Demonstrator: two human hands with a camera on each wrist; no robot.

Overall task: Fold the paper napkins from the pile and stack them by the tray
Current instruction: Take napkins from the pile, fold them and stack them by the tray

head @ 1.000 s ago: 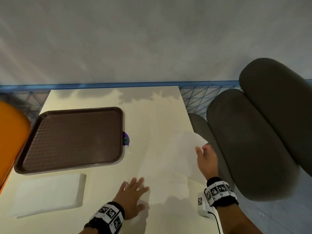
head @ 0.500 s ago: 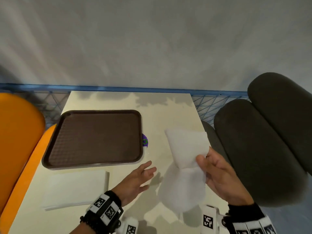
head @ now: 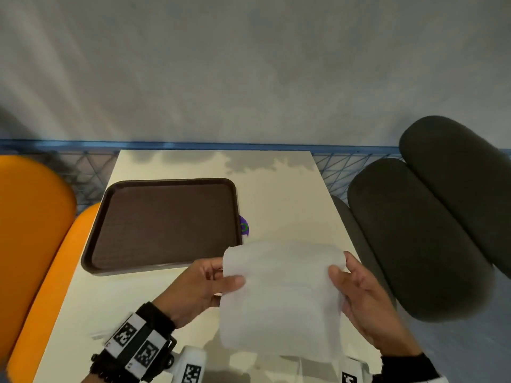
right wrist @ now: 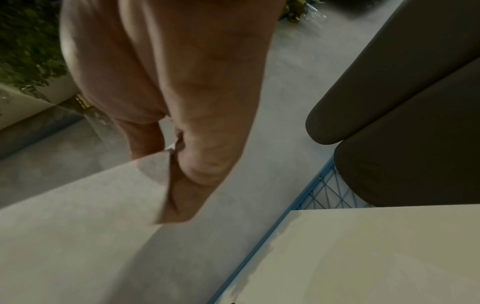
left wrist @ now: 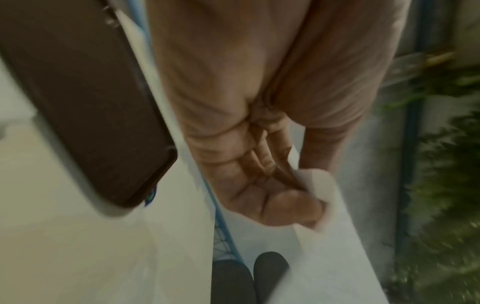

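White napkin [head: 282,297]; dark brown tray [head: 166,225]; cream table [head: 276,189]; orange chair [head: 33,217]; black-and-white checked wristbands [head: 135,344].

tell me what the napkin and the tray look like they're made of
Napkin: thin, matte white paper tissue; it curls limply and lets some light through where both hands pinch it.
Tray: likely moulded plastic, dark brown, with a fine textured surface, raised rim and rounded corners.
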